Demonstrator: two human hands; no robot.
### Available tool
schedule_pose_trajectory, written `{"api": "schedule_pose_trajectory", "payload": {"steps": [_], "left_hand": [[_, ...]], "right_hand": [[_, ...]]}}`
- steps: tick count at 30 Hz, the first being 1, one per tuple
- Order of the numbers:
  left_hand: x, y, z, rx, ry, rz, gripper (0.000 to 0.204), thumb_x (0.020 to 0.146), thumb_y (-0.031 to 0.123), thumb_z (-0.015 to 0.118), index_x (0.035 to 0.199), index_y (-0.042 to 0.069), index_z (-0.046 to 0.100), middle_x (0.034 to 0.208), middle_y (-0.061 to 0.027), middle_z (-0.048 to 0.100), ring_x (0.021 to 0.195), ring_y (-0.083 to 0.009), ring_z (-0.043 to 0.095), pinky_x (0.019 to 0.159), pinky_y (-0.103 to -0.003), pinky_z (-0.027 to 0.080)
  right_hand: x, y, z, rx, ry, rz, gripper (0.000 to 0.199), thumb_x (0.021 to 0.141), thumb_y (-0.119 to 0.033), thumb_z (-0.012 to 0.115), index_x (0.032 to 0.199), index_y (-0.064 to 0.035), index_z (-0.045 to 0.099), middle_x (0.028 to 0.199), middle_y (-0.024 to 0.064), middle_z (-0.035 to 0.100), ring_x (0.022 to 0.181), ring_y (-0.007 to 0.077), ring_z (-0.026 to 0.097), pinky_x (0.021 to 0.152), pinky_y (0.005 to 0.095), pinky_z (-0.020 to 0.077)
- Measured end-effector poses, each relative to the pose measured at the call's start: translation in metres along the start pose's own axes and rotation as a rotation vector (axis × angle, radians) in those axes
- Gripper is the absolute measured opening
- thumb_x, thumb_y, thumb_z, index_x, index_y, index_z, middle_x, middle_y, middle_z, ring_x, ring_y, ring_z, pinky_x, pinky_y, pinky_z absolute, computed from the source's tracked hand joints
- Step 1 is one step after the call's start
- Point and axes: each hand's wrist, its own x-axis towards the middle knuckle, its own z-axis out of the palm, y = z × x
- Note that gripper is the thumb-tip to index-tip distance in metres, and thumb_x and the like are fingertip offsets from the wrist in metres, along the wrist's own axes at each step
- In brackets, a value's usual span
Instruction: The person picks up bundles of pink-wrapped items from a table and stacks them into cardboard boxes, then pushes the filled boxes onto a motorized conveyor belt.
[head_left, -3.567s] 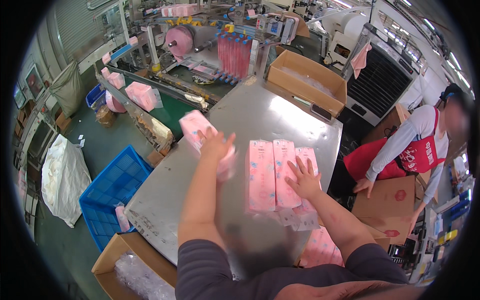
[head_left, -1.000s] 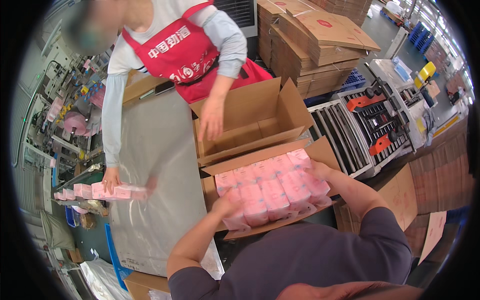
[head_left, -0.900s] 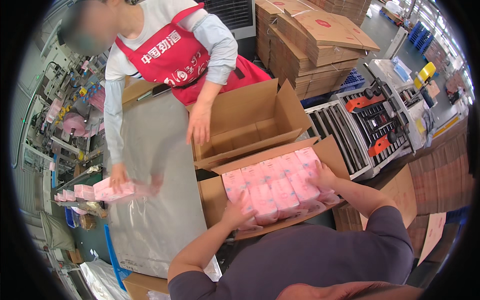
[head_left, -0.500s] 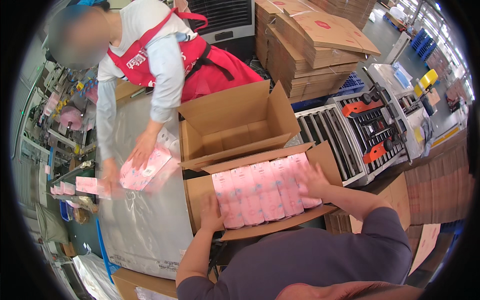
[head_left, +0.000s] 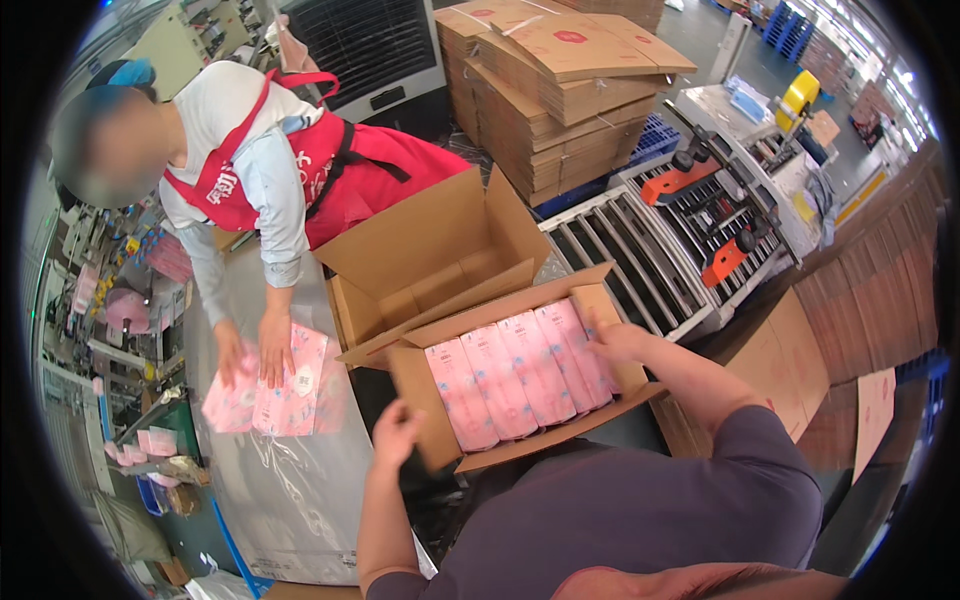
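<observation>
In front of me stands an open cardboard carton (head_left: 512, 455) holding a row of pink printed packs (head_left: 520, 375) on end, side by side. My right hand (head_left: 620, 342) grips the carton's right end wall, fingers hooked over its edge. Off the carton's left flap (head_left: 425, 410) is my left hand (head_left: 397, 432), fingers loosely apart and nothing in them. Beyond the filled carton, a second open carton (head_left: 430, 255) shows a bare inside.
Across the grey table (head_left: 290, 500), a co-worker in a red apron (head_left: 345, 185) presses both hands on pink packs (head_left: 285, 400). A roller conveyor (head_left: 620, 265) with a carton sealer (head_left: 715, 215) lies at the right. Flattened cartons (head_left: 560, 110) are stacked behind; more (head_left: 850, 310) stand at right.
My left hand has come off the packs and out of the carton. My right hand has gone from the packs to the carton's right end. The filled carton has shifted right, away from the table.
</observation>
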Motion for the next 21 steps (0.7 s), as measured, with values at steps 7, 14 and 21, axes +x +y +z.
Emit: {"api": "schedule_pose_trajectory", "payload": {"steps": [7,14,21], "left_hand": [[0.034,0.02,0.103,1.009,-0.443,0.036,0.113,0.068,0.062,0.077,0.15,0.004,0.025,0.155,-0.0271,0.015,0.145,-0.0373,0.015,0.112,-0.057,0.027],[0.078,-0.103,0.098,0.745,0.438,0.362,0.121,0.07,0.053,0.079,0.152,-0.003,0.01,0.158,-0.0285,0.01,0.147,-0.039,0.017,0.116,-0.054,0.024],[0.06,-0.112,0.106,-0.088,0.495,0.076,0.069,0.099,0.032,0.055,0.149,-0.003,0.022,0.144,-0.0237,0.039,0.127,-0.033,0.047,0.106,-0.042,0.04]], "right_hand": [[0.039,-0.041,0.03,0.013,0.044,-0.368,0.071,0.094,-0.033,0.055,0.15,-0.0017,0.025,0.128,0.0238,0.057,0.114,0.0369,0.059,0.1,0.0422,0.0441],[0.027,-0.068,-0.027,-0.337,0.889,-0.302,0.057,0.09,-0.034,0.061,0.137,-0.0055,0.048,0.134,0.0154,0.054,0.13,0.0332,0.046,0.114,0.0533,0.0278],[-0.035,-0.015,0.117,-0.178,0.693,-0.14,0.057,0.091,-0.044,0.055,0.137,-0.0114,0.05,0.141,0.0098,0.048,0.136,0.0269,0.041,0.116,0.0602,0.0177]]}}
